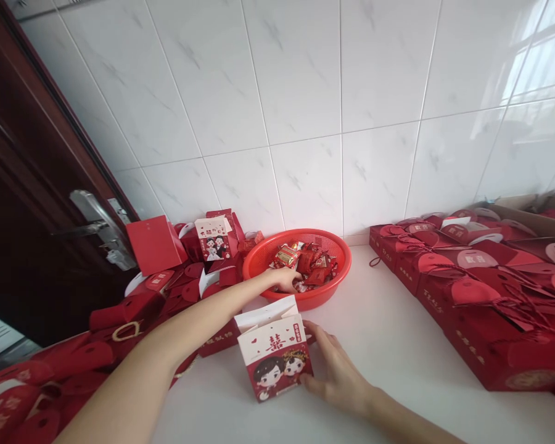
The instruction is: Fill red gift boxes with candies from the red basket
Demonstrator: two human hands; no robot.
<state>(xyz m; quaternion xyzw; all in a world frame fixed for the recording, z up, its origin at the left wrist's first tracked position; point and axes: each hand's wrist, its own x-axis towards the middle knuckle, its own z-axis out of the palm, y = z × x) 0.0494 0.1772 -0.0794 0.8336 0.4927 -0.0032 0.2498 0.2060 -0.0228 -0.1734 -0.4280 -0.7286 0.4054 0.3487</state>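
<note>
My left hand point(287, 279) reaches into a red plastic basket point(342, 271) of wrapped candies point(319, 265). Its fingers curl down among the wrappers; whatever they pinch is hidden. My right hand point(335, 370) grips a small red-and-white candy box point(277, 361) by its right side, thumb near the lower front corner and fingers towards the back. Two cartoon figures and a red character decorate the front. The box stands upright on the white tabletop point(374, 339) with its top flaps raised, nearer to me than the basket. What lies inside it cannot be seen.
Red gift boxes point(472, 290) stand in rows on the right. More red boxes point(134, 308) pile up on the left, with another cartoon box point(215, 243) among them. A tiled wall point(305, 123) rises behind; a dark door point(41, 166) is at the left.
</note>
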